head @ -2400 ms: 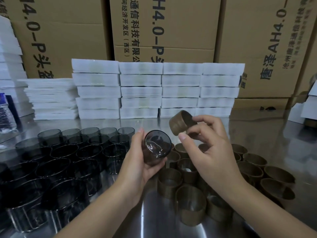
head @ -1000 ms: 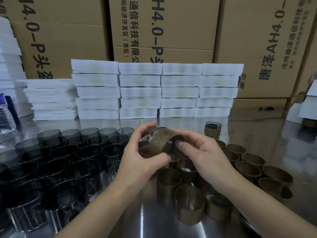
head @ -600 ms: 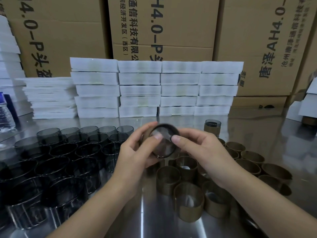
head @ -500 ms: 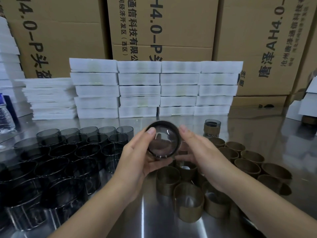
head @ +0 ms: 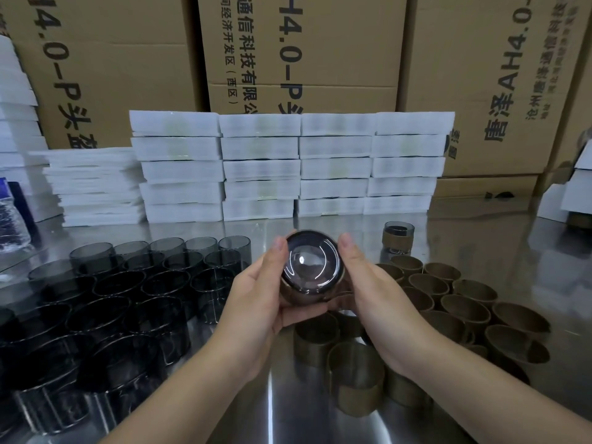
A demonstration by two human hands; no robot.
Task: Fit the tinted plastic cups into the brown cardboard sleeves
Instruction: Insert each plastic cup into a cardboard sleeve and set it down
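Both hands hold one tinted plastic cup [head: 310,267] above the steel table, its mouth turned toward me, with a brown cardboard sleeve [head: 299,298] around its wall. My left hand [head: 256,293] grips its left side and my right hand [head: 368,283] its right side. Several bare tinted cups [head: 128,283] stand in rows on the left. Several empty brown sleeves [head: 448,299] stand on the right and in front. One cup in a sleeve [head: 398,237] stands upright at the back right.
Stacks of white foam trays [head: 288,168] line the back of the steel table [head: 496,251], with large cardboard boxes [head: 304,49] behind them. A plastic water bottle [head: 9,216] stands at the far left edge. White boxes [head: 573,190] sit at the far right.
The sleeve, held apart in my right hand, has been slid around the cup. The cup then turned mouth-first toward me, and both hands now clasp it from the sides.
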